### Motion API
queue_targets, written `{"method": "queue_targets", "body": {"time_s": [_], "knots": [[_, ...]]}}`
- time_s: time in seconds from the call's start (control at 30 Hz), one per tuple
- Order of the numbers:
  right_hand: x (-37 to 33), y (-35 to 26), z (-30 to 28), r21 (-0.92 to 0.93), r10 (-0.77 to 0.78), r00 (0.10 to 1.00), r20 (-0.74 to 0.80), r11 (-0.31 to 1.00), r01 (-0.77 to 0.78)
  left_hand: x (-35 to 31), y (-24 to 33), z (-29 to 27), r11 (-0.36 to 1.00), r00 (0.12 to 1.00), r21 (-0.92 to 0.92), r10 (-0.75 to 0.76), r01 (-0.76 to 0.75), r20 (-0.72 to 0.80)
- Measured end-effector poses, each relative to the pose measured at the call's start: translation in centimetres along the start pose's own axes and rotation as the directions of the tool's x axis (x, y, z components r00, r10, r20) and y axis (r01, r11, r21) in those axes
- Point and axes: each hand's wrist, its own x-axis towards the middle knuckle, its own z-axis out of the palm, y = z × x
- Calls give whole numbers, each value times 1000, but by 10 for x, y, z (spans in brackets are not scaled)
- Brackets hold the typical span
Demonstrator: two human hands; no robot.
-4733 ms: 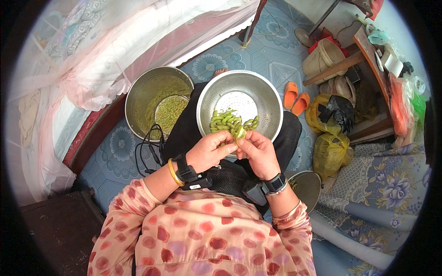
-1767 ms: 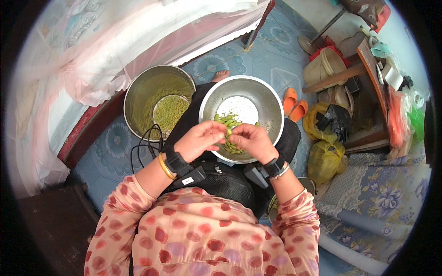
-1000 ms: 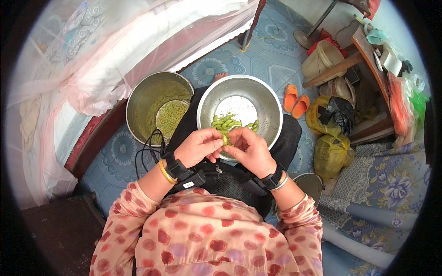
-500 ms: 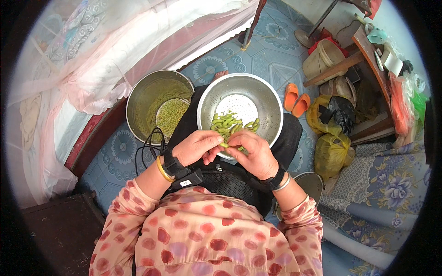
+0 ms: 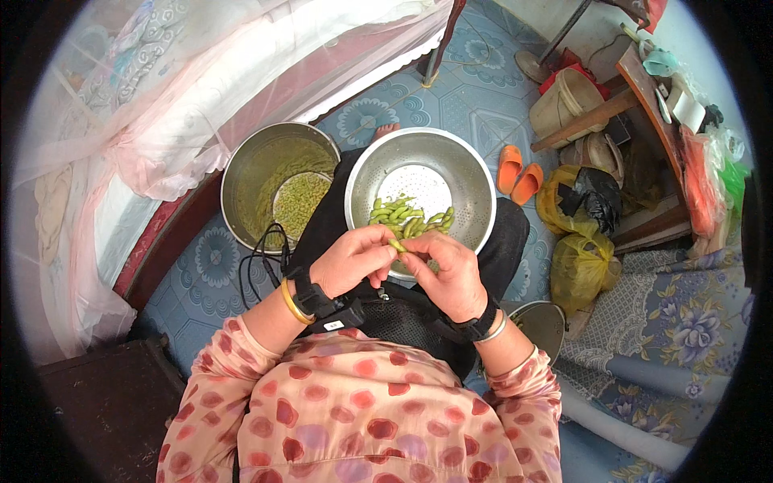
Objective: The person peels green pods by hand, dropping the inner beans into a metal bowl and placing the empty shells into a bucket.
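My left hand (image 5: 354, 259) and my right hand (image 5: 447, 274) meet over the near rim of a perforated metal colander (image 5: 467, 165) resting on my lap. Pinched between their fingertips is a green soybean pod (image 5: 397, 245), partly covered by the fingers. Several more green pods (image 5: 394, 212) lie in the near part of the colander, just beyond my hands. To the left, a deep metal pot (image 5: 239, 173) contains shelled green beans (image 5: 302, 201). Both wrists wear black straps.
A metal bowl (image 5: 543, 326) sits on the floor beside my right forearm. Orange slippers (image 5: 518, 175), yellow plastic bags (image 5: 581, 274) and a wooden table (image 5: 644, 101) stand to the right. A netted bed (image 5: 193, 105) borders the left. A black cable (image 5: 256, 262) hangs by the pot.
My hands have shifted slightly, the left one turning so its fingers come together with the right's. The pod between the fingertips shows more plainly now. Colander and pot have stayed put.
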Motion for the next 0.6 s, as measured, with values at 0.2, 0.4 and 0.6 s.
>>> {"method": "queue_targets", "body": {"time_s": [0.2,0.4,0.6], "knots": [[-1,-8,2,-16,13,1000,-21,1000,-13,0,-3,4,997,997,48,66,-65,-27],[-1,-12,3,-41,17,998,-53,999,-19,1,-3,10,991,992,81,113,-108,-57],[-2,-13,9,-24,70,994,-82,997,-72,-2,-1,17,992,986,64,119,-112,-115]]}}
